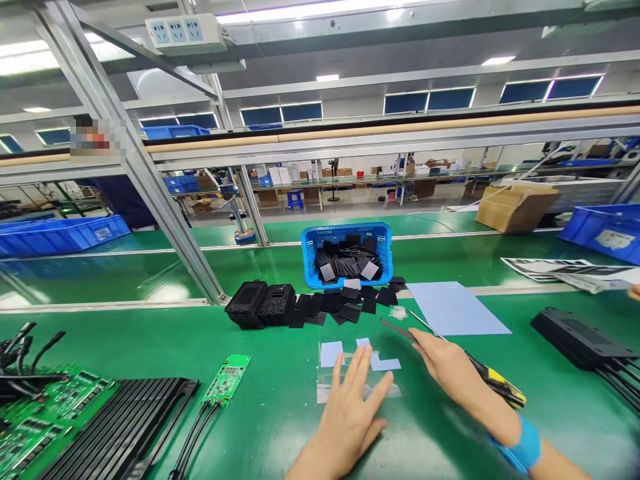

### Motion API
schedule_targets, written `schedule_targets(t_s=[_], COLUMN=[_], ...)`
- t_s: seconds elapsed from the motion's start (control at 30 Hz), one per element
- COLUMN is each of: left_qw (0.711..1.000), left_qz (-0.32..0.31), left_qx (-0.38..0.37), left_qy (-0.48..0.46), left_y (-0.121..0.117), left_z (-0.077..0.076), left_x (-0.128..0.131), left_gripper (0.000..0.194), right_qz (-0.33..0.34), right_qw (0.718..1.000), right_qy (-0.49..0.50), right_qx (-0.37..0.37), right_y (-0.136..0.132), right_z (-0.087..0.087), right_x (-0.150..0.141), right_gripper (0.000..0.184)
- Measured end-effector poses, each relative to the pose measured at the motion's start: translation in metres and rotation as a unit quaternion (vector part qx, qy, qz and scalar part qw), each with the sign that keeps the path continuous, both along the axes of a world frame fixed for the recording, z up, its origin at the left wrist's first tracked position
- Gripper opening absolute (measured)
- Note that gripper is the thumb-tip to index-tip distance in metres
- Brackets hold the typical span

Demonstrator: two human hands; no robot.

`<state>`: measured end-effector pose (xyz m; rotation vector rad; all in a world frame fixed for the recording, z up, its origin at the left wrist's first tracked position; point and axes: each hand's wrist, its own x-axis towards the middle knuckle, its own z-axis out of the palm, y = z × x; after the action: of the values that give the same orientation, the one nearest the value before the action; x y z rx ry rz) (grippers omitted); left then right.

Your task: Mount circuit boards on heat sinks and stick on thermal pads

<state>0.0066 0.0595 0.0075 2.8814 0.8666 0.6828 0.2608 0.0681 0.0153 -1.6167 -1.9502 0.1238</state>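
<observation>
My left hand (350, 407) is open, fingers spread over a clear plastic sheet (327, 393) on the green bench. Pale pieces, one a square (331, 354), lie on the sheet by its fingertips. My right hand (447, 367), with a blue band at the wrist, pinches a thin dark flat piece (397, 329) seen nearly edge-on. Partly under that hand lies a screwdriver-like tool with a yellow and black handle (500, 387). Several black square pieces (350, 311) are scattered in front of a blue basket (306, 263) holding more of them.
Black cases (247, 303) stand beside the loose squares. A pale sheet (457, 308) and a black cabled box (583, 337) are rightward. Leftward are a cabled circuit board (227, 380) and a black finned plate (120, 427). Another person's hand (635, 292) shows at the right edge.
</observation>
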Motion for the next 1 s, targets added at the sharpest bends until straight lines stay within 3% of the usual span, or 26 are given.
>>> schedule_targets(t_s=[0.07,0.17,0.23,0.3,0.33,0.4,0.47,0.5,0.57,0.7,0.83,1.0], left_qw=[0.998,0.97,0.916,0.827,0.783,0.71,0.67,0.653,0.642,0.648,0.656,0.598], left_qz=[0.023,0.047,0.061,0.06,0.052,0.033,0.038,0.049,0.073,0.088,0.077,0.085], left_qx=[-0.051,-0.199,-0.326,-0.446,-0.49,-0.546,-0.559,-0.561,-0.559,-0.552,-0.553,-0.534], left_qy=[-0.041,-0.129,-0.228,-0.336,-0.378,-0.443,-0.488,-0.507,-0.52,-0.517,-0.507,-0.592], left_y=[0.0,0.001,0.002,0.004,0.005,0.004,0.002,0.0,-0.005,-0.011,-0.014,-0.017], left_z=[-0.007,-0.018,-0.02,-0.017,-0.014,-0.006,0.0,0.002,0.002,-0.005,-0.006,0.003], left_x=[-0.002,-0.003,0.001,0.011,0.016,0.027,0.033,0.034,0.033,0.022,0.012,0.006], left_gripper=[0.076,0.065,0.06,0.06,0.059,0.057,0.056,0.056,0.057,0.057,0.05,0.043], right_qz=[-0.013,-0.018,-0.028,0.003,0.033,0.098,0.122,0.119,0.105,0.078,0.072,0.074], right_qw=[1.0,1.0,0.999,0.99,0.971,0.886,0.794,0.765,0.736,0.726,0.7,0.691], right_qy=[-0.004,0.016,0.038,0.143,0.232,0.435,0.568,0.605,0.644,0.666,0.69,0.687], right_qx=[0.009,0.004,0.008,-0.018,-0.047,-0.127,-0.18,-0.187,-0.181,-0.154,-0.17,-0.211], right_y=[0.013,0.019,0.015,0.008,0.003,-0.008,-0.017,-0.021,-0.027,-0.035,-0.045,-0.06], right_z=[-0.009,-0.01,-0.001,0.011,0.017,0.024,0.024,0.021,0.01,-0.012,-0.017,-0.02], right_x=[0.013,0.017,0.009,-0.009,-0.02,-0.044,-0.065,-0.074,-0.086,-0.097,-0.103,-0.113], right_gripper=[0.034,0.031,0.034,0.037,0.038,0.04,0.042,0.043,0.043,0.038,0.036,0.037])
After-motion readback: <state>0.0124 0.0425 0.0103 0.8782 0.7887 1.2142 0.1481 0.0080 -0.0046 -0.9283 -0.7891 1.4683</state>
